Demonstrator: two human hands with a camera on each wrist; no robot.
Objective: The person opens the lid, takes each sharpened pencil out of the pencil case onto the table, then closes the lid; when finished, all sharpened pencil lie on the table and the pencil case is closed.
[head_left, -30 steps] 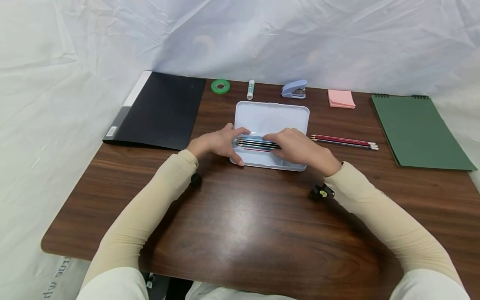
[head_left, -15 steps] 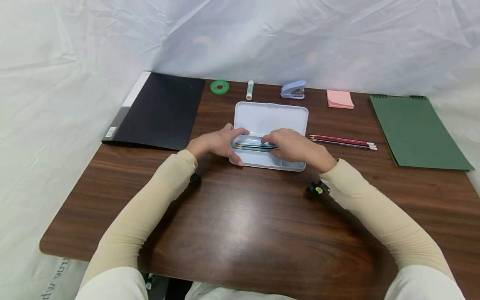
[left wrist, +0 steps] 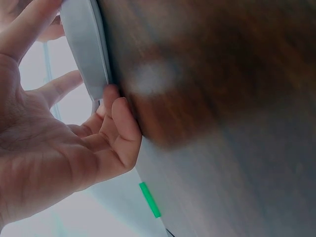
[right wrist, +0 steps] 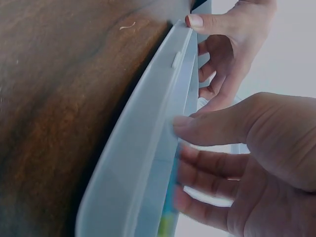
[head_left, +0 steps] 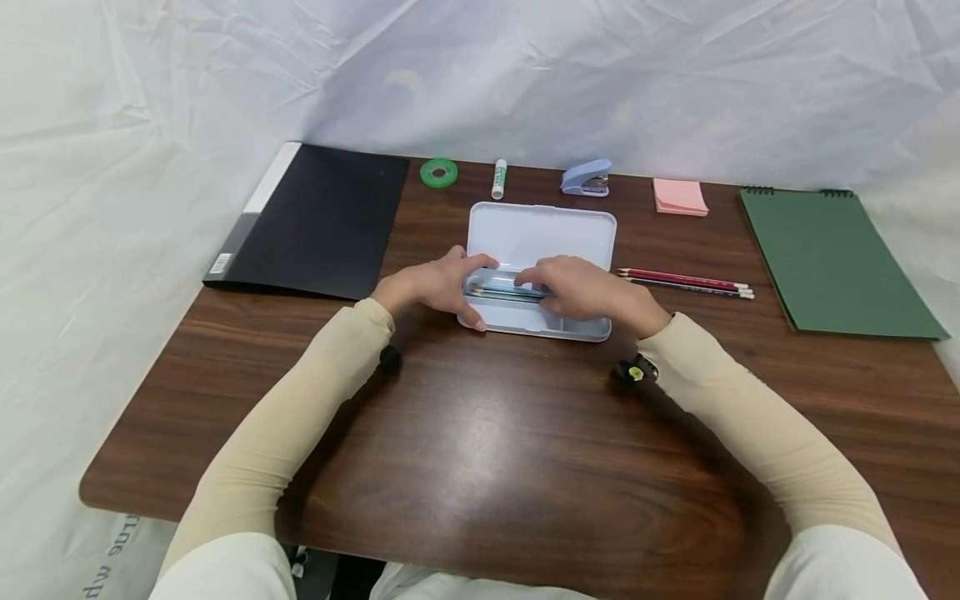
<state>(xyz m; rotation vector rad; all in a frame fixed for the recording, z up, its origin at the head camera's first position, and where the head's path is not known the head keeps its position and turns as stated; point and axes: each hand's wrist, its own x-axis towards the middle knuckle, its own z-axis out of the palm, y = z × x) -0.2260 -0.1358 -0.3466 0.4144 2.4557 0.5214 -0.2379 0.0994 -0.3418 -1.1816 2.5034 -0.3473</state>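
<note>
A white pencil case (head_left: pixel 542 233) lies with its lid raised, several pencils (head_left: pixel 506 293) inside its tray. My left hand (head_left: pixel 441 285) grips the case's left end, thumb at the front wall and fingers at the far side. In the left wrist view, the fingers of the left hand (left wrist: pixel 54 143) curl at the end of the case (left wrist: pixel 86 47). My right hand (head_left: pixel 581 287) reaches into the tray, fingers over the pencils' right part, hiding their ends. In the right wrist view, the right hand's thumb (right wrist: pixel 212 129) and fingers stand apart with no pencil visible between them.
More red and dark pencils (head_left: pixel 686 283) lie right of the case. Behind it are green tape (head_left: pixel 438 172), a glue stick (head_left: pixel 499 179), a stapler (head_left: pixel 587 178) and pink sticky notes (head_left: pixel 679 197). A black folder (head_left: pixel 322 225) lies left, a green notebook (head_left: pixel 840 262) right.
The black pencils at my right hand's fingers have gone down into the tray. The right hand has shifted slightly left, its index finger reaching further out; the left hand stays on the case.
</note>
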